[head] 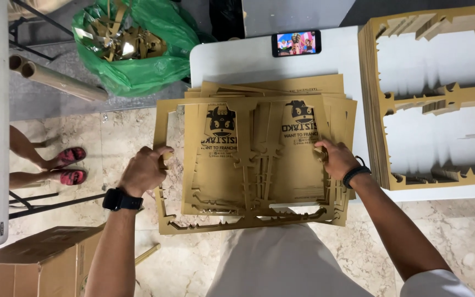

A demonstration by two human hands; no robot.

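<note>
Two hands grip one brown die-cut cardboard sheet [254, 165], which lies on top of a loose pile of similar sheets [281, 87] at the near edge of a white surface [232, 60]. The sheet carries two printed panels, each with a black cartoon face, inside a thin cut-out border; its near part overhangs the surface edge, above the person's lap. The left hand [145, 170], with a black watch at the wrist, is closed around the sheet's left border strip. The right hand [335, 159], with a dark band at the wrist, is closed on the sheet's right side, thumb on top, just beside the right printed panel.

To the right on the same surface stands a tall, neat stack of emptied cardboard frames [441, 99], well apart from the right hand. A phone [296, 43] with a lit screen lies beyond the pile, near the far edge. On the floor to the left sit a green plastic bag [138, 49] full of cardboard scraps and two cardboard tubes [56, 80]. Another person's feet in red sandals [70, 165] rest on the marble floor [122, 132], and a cardboard box [34, 264] stands at lower left.
</note>
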